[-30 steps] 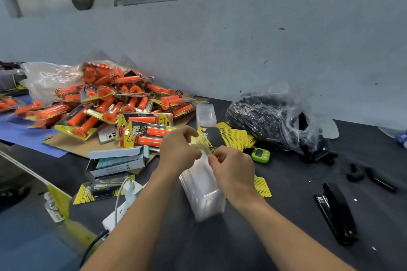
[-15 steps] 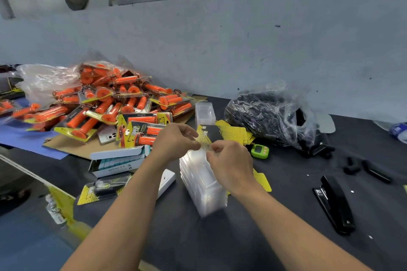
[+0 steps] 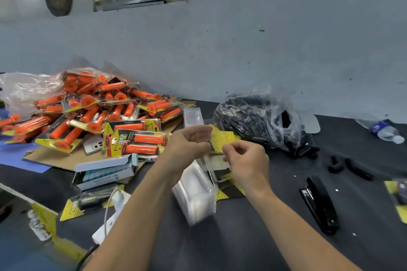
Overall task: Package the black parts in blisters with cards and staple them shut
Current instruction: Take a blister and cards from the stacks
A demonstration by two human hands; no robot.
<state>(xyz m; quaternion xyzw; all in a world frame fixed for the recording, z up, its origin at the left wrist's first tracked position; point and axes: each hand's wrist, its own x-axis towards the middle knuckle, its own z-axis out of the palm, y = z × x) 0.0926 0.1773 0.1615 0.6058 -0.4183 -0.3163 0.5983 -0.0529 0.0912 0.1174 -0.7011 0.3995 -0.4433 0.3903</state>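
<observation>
left hand (image 3: 187,145) and right hand (image 3: 246,160) both pinch thin clear plastic blister shell (image 3: 211,161) just above clear blister stack (image 3: 193,198). Risk: nested shells stick, a double lifts.

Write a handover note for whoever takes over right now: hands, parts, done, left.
Left hand and right hand both pinch one clear blister over the blister stack.
Cards behind; bag of black parts back right; stapler on the right, untouched.
Done: one black pack lies front left.
Left: load part and card, staple.
</observation>
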